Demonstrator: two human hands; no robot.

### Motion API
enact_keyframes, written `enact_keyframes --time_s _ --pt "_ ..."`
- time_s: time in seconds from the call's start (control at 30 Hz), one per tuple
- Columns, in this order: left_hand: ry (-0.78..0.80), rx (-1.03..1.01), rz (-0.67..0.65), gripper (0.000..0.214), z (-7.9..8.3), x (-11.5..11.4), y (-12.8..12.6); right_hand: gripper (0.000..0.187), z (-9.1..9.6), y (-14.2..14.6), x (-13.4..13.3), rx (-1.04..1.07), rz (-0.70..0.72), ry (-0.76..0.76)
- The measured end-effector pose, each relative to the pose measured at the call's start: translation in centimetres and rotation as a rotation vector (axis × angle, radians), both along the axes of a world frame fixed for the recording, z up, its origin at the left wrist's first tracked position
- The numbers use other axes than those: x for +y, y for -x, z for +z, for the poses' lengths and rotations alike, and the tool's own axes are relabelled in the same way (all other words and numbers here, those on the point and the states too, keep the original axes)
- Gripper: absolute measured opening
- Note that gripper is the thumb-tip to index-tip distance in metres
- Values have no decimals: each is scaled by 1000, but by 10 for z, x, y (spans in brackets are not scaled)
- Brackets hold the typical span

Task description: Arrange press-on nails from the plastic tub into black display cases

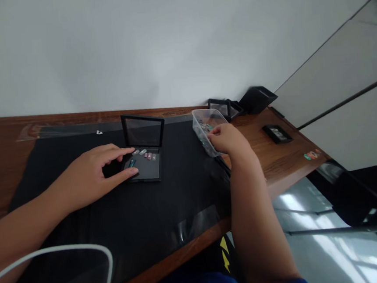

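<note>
A black hinged case (149,173) lies on the black mat with its clear-windowed lid (144,131) standing up. Inside it sit several small shiny pieces, clear and pink (149,156), in a row near the hinge, and a teal piece (132,163) farther left. My left hand (94,174) rests at the case's left side, thumb and index finger stretched apart over its edge. Reaching into a clear plastic tub (209,112) of small mixed pieces is my right hand (225,138), fingertips bunched together. Whatever lies between those fingertips is hidden.
Black framed cases (220,107) and a black box (257,99) stand against the wall behind the tub. A small black case (277,133) and colourful bits (311,155) lie on the wooden table at right. A white scrap (99,132) is on the mat; a white cable (69,247) crosses lower left.
</note>
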State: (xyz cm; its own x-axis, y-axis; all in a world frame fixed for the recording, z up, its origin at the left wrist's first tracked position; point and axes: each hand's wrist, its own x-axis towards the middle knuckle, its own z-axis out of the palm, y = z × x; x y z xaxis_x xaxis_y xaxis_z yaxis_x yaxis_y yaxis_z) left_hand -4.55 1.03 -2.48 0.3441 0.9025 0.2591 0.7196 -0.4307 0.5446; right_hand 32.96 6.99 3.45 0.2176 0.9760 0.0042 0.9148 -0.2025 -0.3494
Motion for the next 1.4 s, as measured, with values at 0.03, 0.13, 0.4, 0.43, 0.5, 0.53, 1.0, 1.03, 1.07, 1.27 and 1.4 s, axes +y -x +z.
enact_keyframes --time_s 0.03,0.13,0.4,0.43,0.5,0.53,1.0,1.03,1.07,1.27,1.4 --pt "5 5 -2 58 0 0 0 11 3 2 -1 5 -30 2" --pt "9 12 -7 56 0 0 0 11 10 6 -5 38 -83 -87" --pt "37 29 18 65 1 -1 1 16 18 21 -20 263 132 -563" --pt "51 31 22 66 2 -1 0 16 19 27 -23 310 190 -601" --pt "80 36 26 68 5 -2 -1 14 20 42 -32 375 333 -634" --pt "92 36 27 69 6 -2 -2 14 20 50 -37 389 406 -628" --pt "129 -33 11 64 11 -2 -7 21 4 105 -65 167 915 -111" --pt "131 -38 13 64 12 -2 -8 22 3 106 -65 136 906 -103" --pt "133 -39 13 65 12 -2 -8 22 2 107 -65 105 897 -94" --pt "141 -16 34 66 9 0 -6 24 1 117 -67 -39 927 -41" --pt "155 -24 25 65 8 1 -6 27 -1 120 -69 -76 975 -35"
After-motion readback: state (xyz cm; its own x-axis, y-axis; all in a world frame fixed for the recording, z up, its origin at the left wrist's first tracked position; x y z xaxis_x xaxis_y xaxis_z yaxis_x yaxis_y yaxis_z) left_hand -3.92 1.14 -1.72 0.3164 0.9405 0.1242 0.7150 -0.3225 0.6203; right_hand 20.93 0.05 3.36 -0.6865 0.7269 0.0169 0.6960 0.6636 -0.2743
